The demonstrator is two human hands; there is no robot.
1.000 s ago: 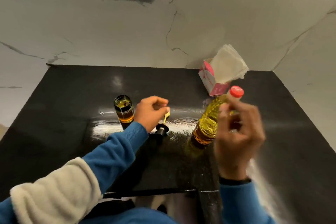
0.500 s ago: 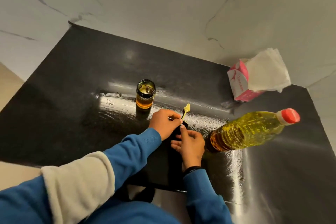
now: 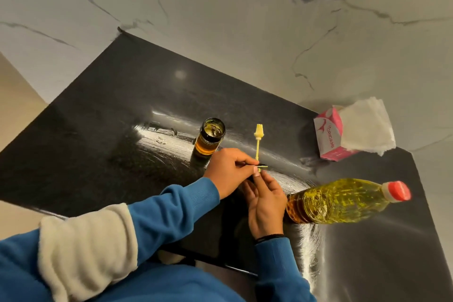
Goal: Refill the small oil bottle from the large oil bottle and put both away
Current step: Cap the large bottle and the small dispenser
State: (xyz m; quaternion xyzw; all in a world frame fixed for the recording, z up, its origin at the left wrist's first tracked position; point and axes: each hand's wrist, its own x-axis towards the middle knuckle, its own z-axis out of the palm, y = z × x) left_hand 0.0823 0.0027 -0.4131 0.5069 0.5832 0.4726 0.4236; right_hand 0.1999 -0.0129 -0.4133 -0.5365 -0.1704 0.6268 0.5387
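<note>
Head view looks down on a black desk against a marbled wall. At the centre, both hands meet over the small bottle's stopper, a black cap with a pale yellow stem that points up toward twelve o'clock. The left hand pinches the cap from nine o'clock; the right hand, coming from six o'clock, pinches it with thumb and forefinger. So each hand's grip is narrow and closed on the stopper. The small oil bottle stands uncapped at eleven o'clock of the hands, just beside the left knuckles, holding some amber oil. The large oil bottle, red cap on, stands at three o'clock, nearly touching the right hand. A tissue box sits at two o'clock.

The step appears to be handling the stopper before pouring. It would go best by setting the oily stem down well clear of the open bottle, then uncapping the large bottle with dry fingers.

The cap itself is mostly hidden under the fingertips, so its shape is unclear. How full the small bottle is cannot be judged exactly.
</note>
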